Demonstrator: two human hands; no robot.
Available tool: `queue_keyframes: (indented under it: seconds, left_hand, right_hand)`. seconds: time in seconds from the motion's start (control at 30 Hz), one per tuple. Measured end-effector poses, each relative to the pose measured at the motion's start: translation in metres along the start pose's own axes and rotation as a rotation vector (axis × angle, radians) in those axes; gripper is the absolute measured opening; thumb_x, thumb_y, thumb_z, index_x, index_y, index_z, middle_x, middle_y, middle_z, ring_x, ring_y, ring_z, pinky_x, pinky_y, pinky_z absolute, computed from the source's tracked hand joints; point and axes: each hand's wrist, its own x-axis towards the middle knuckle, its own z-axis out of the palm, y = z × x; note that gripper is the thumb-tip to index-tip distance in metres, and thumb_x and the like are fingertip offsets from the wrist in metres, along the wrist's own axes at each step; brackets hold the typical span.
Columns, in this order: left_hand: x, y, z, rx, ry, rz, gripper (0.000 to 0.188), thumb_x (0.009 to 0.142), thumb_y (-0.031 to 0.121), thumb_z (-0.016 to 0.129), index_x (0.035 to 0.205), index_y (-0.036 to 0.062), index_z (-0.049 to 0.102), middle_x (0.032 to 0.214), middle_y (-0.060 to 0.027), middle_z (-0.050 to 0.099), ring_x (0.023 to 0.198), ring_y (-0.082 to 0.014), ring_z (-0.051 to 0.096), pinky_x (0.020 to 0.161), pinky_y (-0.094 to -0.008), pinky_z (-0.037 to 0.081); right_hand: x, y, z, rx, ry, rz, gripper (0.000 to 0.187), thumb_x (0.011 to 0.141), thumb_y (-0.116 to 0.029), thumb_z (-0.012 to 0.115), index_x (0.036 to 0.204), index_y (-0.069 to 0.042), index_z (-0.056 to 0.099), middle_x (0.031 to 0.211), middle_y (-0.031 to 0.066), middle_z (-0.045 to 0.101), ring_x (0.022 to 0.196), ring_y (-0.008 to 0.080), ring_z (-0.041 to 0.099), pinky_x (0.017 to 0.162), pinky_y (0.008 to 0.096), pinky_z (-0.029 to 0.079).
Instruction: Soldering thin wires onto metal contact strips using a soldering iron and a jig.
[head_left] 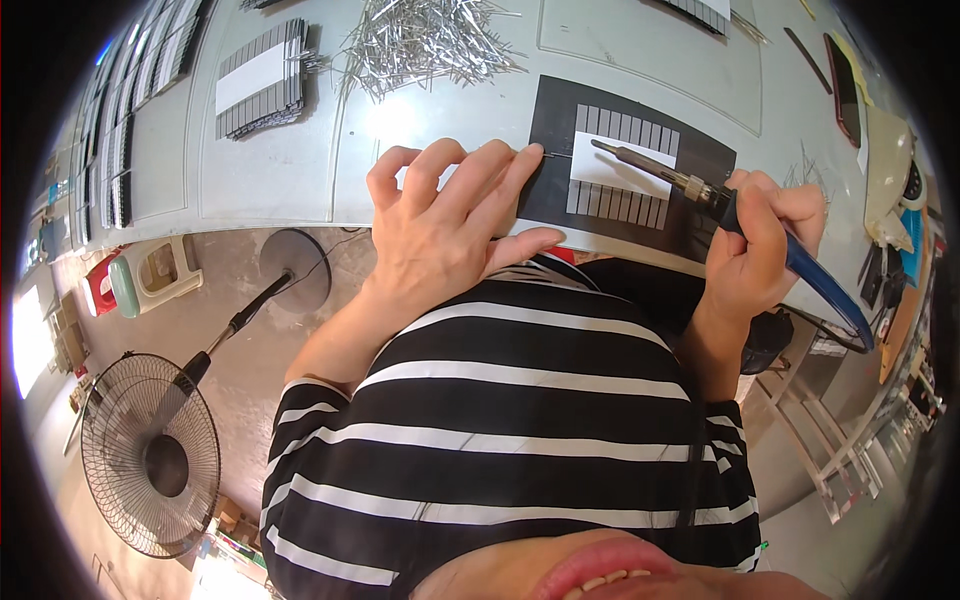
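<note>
My right hand point(760, 235) is closed around the blue handle of a soldering iron point(720, 200). Its metal tip points left, over the white band of a flat piece with dark grey strips point(625, 165). This striped piece lies on a black mat point(550, 195) near the table's front edge. At the piece's left edge is a short, thin metal wire point(557, 156). My left hand point(445, 205) rests on the table to the left of the mat, index fingertip at the wire's outer end, thumb spread apart from the fingers. Whether the tip touches the piece, I cannot tell.
A heap of thin silver wires point(430, 40) lies at the back of the table. Stacked striped pieces point(262, 85) sit to its left, with more rows point(150, 80) farther left. A phone point(843, 90) lies far right. Beside the table stands a fan point(150, 455).
</note>
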Motion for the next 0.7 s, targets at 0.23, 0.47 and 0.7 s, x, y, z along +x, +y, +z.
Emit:
queue_keyframes:
  seconds: [0.23, 0.47, 0.7]
  left_hand:
    - [0.002, 0.001, -0.003, 0.043, -0.054, 0.004, 0.062, 0.081, 0.066, 0.064, 0.122, 0.0203, 0.072, 0.112, 0.0048, 0.061, 0.102, -0.0190, 0.048, 0.095, -0.0387, 0.031]
    - [0.004, 0.001, -0.002, 0.028, -0.034, 0.002, 0.062, 0.081, 0.067, 0.064, 0.122, 0.0206, 0.072, 0.110, 0.0046, 0.062, 0.101, -0.0189, 0.049, 0.095, -0.0380, 0.032]
    - [0.004, 0.002, -0.003, 0.023, -0.045, -0.007, 0.061, 0.081, 0.066, 0.065, 0.122, 0.0211, 0.072, 0.110, 0.0051, 0.062, 0.101, -0.0183, 0.050, 0.094, -0.0379, 0.032]
  right_hand:
    - [0.000, 0.001, 0.011, -0.109, 0.052, 0.052, 0.021, 0.083, 0.001, 0.061, 0.073, -0.004, 0.043, 0.063, 0.0021, 0.046, 0.055, 0.0090, 0.034, 0.075, 0.0318, 0.045]
    - [0.003, 0.011, 0.010, 0.123, -0.124, -0.014, 0.024, 0.085, 0.010, 0.064, 0.078, -0.003, 0.045, 0.059, -0.0010, 0.043, 0.053, 0.0036, 0.035, 0.049, 0.0234, 0.026]
    - [0.005, 0.017, 0.009, 0.098, -0.196, -0.060, 0.025, 0.084, 0.012, 0.064, 0.078, -0.003, 0.045, 0.058, -0.0015, 0.042, 0.051, 0.0035, 0.034, 0.048, 0.0232, 0.025]
